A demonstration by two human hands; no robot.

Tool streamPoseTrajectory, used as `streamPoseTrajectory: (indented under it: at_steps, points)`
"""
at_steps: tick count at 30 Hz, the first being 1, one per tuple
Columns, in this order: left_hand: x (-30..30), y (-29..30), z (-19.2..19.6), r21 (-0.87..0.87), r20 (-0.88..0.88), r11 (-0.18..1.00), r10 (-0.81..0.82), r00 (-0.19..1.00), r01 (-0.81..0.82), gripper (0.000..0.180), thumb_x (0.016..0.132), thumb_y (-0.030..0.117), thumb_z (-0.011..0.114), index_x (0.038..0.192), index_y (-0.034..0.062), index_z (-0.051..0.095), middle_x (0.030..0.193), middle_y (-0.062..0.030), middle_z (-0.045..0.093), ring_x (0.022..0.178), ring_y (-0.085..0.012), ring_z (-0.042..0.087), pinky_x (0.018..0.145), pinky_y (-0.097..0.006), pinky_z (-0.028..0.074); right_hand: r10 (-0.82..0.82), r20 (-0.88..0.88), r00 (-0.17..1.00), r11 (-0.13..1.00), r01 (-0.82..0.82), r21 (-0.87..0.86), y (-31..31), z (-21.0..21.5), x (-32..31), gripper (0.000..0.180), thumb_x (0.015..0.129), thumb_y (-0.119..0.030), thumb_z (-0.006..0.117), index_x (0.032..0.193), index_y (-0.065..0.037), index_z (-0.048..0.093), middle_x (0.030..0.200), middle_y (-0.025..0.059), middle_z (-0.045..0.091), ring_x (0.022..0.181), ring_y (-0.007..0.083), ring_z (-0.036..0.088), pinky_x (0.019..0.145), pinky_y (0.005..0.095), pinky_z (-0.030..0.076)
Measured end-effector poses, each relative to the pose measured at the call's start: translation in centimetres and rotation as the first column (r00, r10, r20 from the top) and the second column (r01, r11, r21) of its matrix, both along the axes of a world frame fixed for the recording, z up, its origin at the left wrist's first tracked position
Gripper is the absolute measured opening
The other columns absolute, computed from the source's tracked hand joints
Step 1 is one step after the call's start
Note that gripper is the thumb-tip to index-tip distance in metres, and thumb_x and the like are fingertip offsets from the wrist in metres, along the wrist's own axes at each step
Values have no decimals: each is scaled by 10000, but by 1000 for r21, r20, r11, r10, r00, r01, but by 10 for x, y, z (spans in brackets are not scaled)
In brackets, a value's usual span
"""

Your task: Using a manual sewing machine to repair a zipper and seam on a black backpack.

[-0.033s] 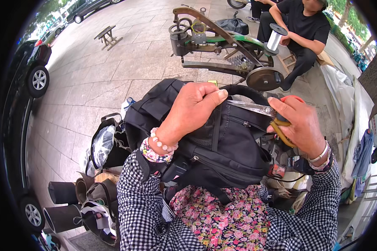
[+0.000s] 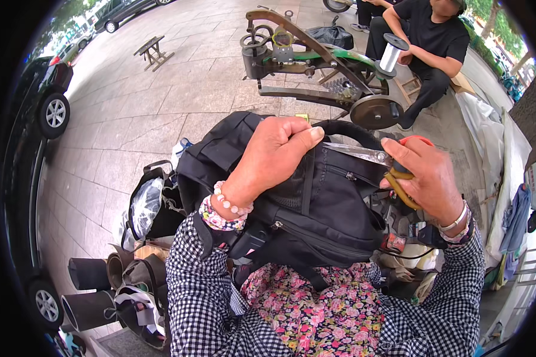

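A black backpack with zipped pockets lies across my lap. My left hand is closed above its upper part, thumb pressed against the curled fingers. Whatever the fingers pinch there is hidden. In my right hand is a pair of scissors, its handles wrapped in yellow and red. The blades point left across the bag, slightly apart, and their tips come close to my left thumb. Behind the blades curves the backpack's dark carry handle.
A hand-cranked sewing machine with a thread spool stands ahead. Beyond it sits a person in black. An open black bag and dark material rolls lie left; small tools and supplies crowd the right. A car is parked far left.
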State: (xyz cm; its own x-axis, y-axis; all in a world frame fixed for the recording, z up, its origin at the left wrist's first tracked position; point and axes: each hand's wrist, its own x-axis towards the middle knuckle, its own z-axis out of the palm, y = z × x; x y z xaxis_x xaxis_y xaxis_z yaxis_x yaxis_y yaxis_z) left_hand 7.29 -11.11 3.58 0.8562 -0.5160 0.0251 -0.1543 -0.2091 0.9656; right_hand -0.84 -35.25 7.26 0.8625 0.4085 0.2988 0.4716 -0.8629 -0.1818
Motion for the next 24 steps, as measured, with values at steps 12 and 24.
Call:
streamPoseTrajectory:
  at_steps: [12, 24]
  points:
    - [-1, 0, -1, 4, 42, 1000, -14, 999, 14, 230, 846, 176, 540, 688, 9, 550, 595, 102, 387, 561, 7, 305, 464, -183, 249, 24, -234, 972, 985, 17, 173, -5, -2, -1, 504, 589, -232, 741, 1033, -77, 560, 802, 77, 568, 689, 259, 569, 587, 337, 459]
    - [-2, -1, 2, 36, 103, 999, 17, 995, -21, 292, 815, 202, 559, 671, -50, 523, 505, -65, 382, 515, -83, 333, 465, -285, 320, 12, 4, 1000, 992, -11, -123, 1, 17, -2, 509, 568, -154, 715, 1050, -101, 559, 758, 46, 523, 699, 223, 553, 592, 331, 456]
